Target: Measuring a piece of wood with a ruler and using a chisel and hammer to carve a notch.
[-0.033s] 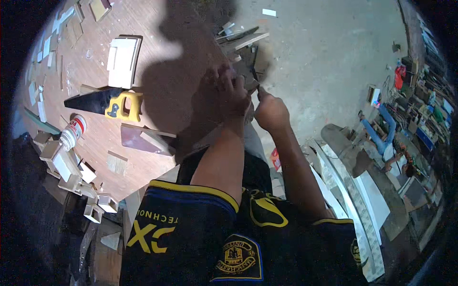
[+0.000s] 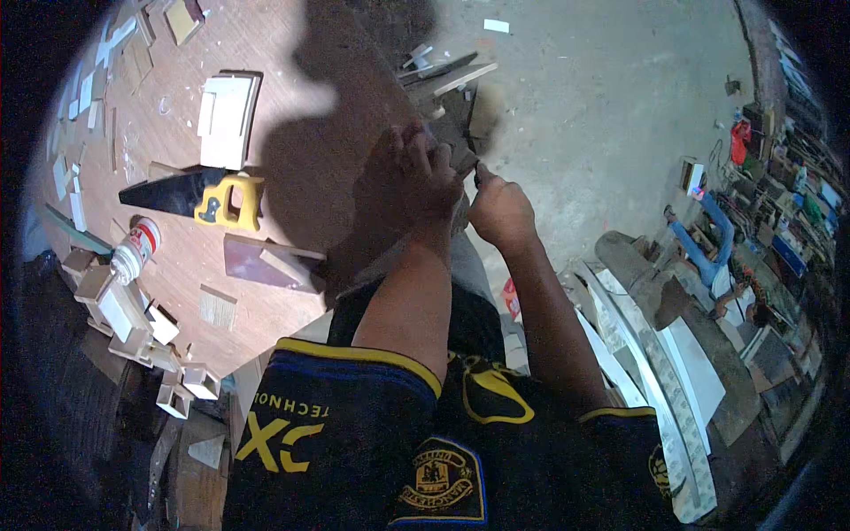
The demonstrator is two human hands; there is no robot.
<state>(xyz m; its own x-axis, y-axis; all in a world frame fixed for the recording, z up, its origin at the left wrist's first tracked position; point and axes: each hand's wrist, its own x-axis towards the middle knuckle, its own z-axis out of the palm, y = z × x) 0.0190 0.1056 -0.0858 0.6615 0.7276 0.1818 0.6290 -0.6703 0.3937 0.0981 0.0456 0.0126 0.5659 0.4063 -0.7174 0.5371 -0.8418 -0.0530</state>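
Observation:
Over the table's right edge, in shadow, my left hand [image 2: 425,177] is closed with its fingers bent around a small brownish wooden piece [image 2: 462,159], whose end sticks out beside the hand. Just to its right, my right hand [image 2: 502,212] is a fist with the thumb lying along a thin dark handled tool [image 2: 481,173]. The tool's front part meets the wooden piece and is too dark to name more exactly. On the table to the left lies a handsaw [image 2: 195,196] with a yellow handle and a dark blade.
White boards [image 2: 228,119] are stacked beyond the saw. A maroon board [image 2: 270,263] and a white bottle [image 2: 135,250] lie nearer, with small wooden boxes [image 2: 115,305] at the table's left edge. Wood strips [image 2: 452,78] stick out ahead. Another person [image 2: 715,257] sits at the right.
My right hand has shifted slightly left and toward my left hand, along with the dark tool. The left hand stays nearly in place on the wooden piece.

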